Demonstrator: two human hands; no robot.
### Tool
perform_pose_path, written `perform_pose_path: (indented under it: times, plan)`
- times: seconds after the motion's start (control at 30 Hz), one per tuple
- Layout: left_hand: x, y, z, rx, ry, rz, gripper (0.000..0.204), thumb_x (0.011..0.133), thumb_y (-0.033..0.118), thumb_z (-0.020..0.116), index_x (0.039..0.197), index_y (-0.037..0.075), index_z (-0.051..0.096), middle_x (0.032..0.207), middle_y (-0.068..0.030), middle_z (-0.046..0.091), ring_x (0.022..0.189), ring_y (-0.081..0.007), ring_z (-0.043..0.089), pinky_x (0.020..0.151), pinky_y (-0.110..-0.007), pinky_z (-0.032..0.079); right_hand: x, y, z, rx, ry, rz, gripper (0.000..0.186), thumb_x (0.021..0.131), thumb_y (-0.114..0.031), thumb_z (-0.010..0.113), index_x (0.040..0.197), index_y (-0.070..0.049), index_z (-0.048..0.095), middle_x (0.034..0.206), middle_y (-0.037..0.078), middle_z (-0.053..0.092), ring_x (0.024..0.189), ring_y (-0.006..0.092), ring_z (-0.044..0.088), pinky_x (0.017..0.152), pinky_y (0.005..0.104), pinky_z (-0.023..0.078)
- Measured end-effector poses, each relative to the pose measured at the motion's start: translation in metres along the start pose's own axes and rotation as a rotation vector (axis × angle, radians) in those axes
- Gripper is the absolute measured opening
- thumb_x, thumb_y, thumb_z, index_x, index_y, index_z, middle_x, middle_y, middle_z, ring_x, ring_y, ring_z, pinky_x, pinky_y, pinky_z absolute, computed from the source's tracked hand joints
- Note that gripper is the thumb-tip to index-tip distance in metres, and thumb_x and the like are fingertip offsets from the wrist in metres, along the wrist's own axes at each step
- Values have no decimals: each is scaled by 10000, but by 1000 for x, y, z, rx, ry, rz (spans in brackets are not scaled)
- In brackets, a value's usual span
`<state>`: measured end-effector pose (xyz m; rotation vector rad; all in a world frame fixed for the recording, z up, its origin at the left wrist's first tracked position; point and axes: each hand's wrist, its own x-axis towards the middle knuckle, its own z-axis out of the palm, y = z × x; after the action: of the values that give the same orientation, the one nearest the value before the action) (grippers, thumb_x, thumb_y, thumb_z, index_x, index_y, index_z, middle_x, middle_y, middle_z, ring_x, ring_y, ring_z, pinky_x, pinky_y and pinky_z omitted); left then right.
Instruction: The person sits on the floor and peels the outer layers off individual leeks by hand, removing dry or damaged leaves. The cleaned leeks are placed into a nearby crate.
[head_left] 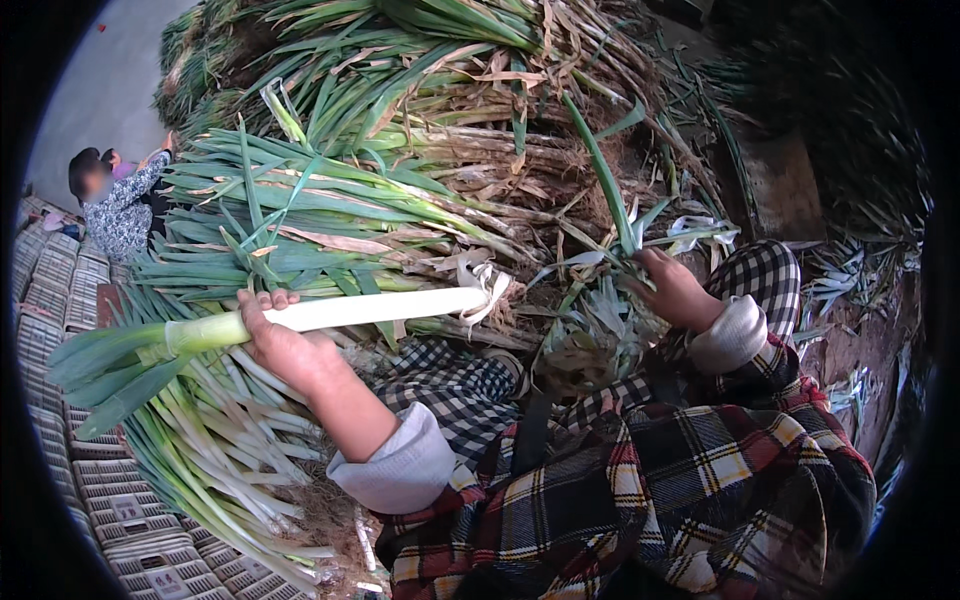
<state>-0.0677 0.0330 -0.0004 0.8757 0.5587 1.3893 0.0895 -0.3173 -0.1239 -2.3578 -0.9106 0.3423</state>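
Observation:
My left hand (pixel 285 340) is wrapped round a leek (pixel 390 307) with a bare white shank. Its green leaves point to the left, and torn pale skin hangs about its root end on the right. My right hand (pixel 675 290) pinches a stripped green leaf (pixel 603 185) that stands up from its fingers, away from the leek. Below my left hand lies a heap of peeled leeks (pixel 220 440) with white shanks. Beyond both hands, a big pile of unpeeled leeks (pixel 370 215) has brown, dry outer leaves and earthy roots.
Stacked slatted plastic crates (pixel 125 505) line the left side. Another person (pixel 125 205) sits at the far left beside the pile. Leaf scraps (pixel 605 325) lie by my knees, and more litter covers the ground at right near a brown board (pixel 782 190).

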Motion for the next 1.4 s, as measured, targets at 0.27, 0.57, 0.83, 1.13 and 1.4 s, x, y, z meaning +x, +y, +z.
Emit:
perform_pose_path:
  times: [0.27, 0.57, 0.83, 1.13, 1.4]
  plan:
    - [-30, -12, 35, 88, -68, -34, 152, 825, 180, 525, 846, 42, 465, 610, 16, 369, 540, -87, 393, 466, -230, 363, 33, -130, 26, -166, -19, -569, 603, 757, -298, 574, 1223, -25, 306, 1044, 186, 457, 961, 296, 481, 798, 378, 399]
    - [-23, 0, 15, -281, -435, -333, 239, 791, 182, 556, 987, 87, 457, 590, 37, 367, 452, -57, 334, 372, -201, 287, 40, -163, 30, 708, -606, -426, 324, 903, -290, 341, 885, -7, 498, 587, 124, 499, 512, 203, 484, 521, 337, 414]
    - [-10, -41, 19, 80, -180, -476, 158, 759, 109, 566, 817, 65, 426, 595, -3, 375, 435, -87, 378, 377, -239, 339, -1, -152, 9, 250, -365, -567, 219, 808, -235, 531, 814, -18, 506, 534, 140, 520, 450, 253, 539, 410, 352, 429]
    - [-9, -78, 12, 274, -50, -422, 193, 764, 63, 543, 840, 30, 369, 557, -40, 414, 371, -130, 412, 312, -292, 379, -32, -116, -11, 2, -224, -717, 149, 766, -150, 574, 795, -14, 522, 472, 55, 507, 387, 165, 521, 332, 278, 417]
    - [-10, -92, 7, 998, -38, 194, 560, 702, 55, 564, 1156, -76, 263, 943, -226, 501, 781, -284, 548, 699, -335, 443, -92, -45, -59, -256, -268, -261, 292, 697, -211, 630, 857, -5, 499, 795, 167, 530, 630, 275, 549, 567, 352, 464]
